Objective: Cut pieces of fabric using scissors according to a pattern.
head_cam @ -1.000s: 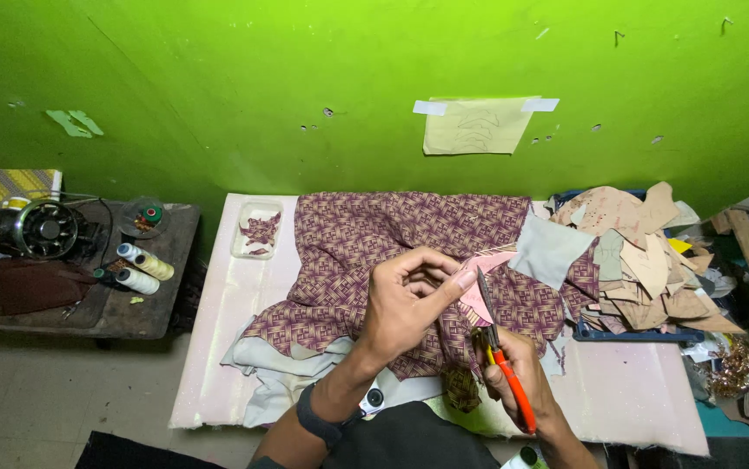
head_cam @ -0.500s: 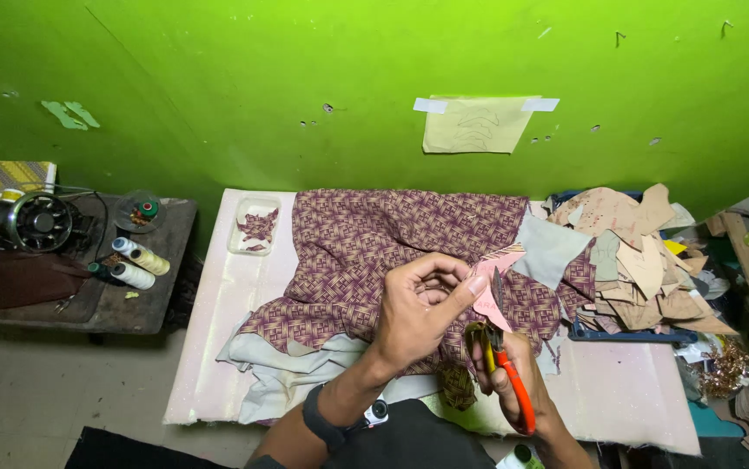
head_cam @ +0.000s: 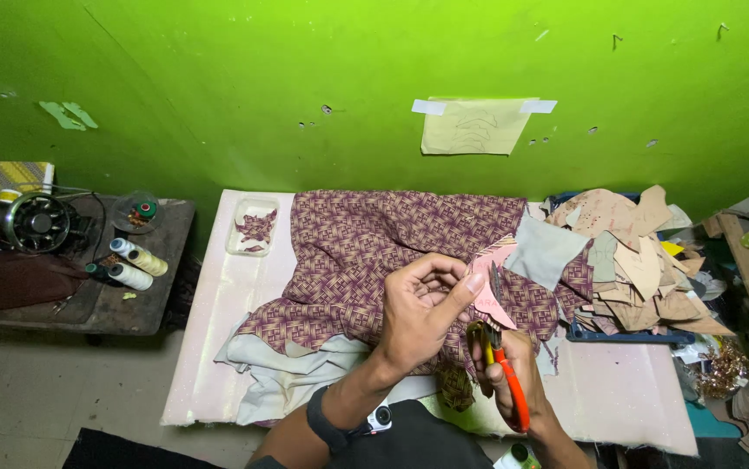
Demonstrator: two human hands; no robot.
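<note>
A pale pink work table carries a purple patterned cloth across its middle, its near edge hidden behind the arms. A heap of cut paper patterns crowds the right edge; the left edge is open. The left hand pinches a pink cut piece above the cloth. The right hand grips orange-handled scissors, blades partly hidden by the piece.

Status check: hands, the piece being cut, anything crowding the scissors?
Left hand pinches pink cut-out. Right hand grips orange-handled scissors, blades at the piece's edge. Purple patterned fabric lies underneath; nothing between blades and piece.
</note>
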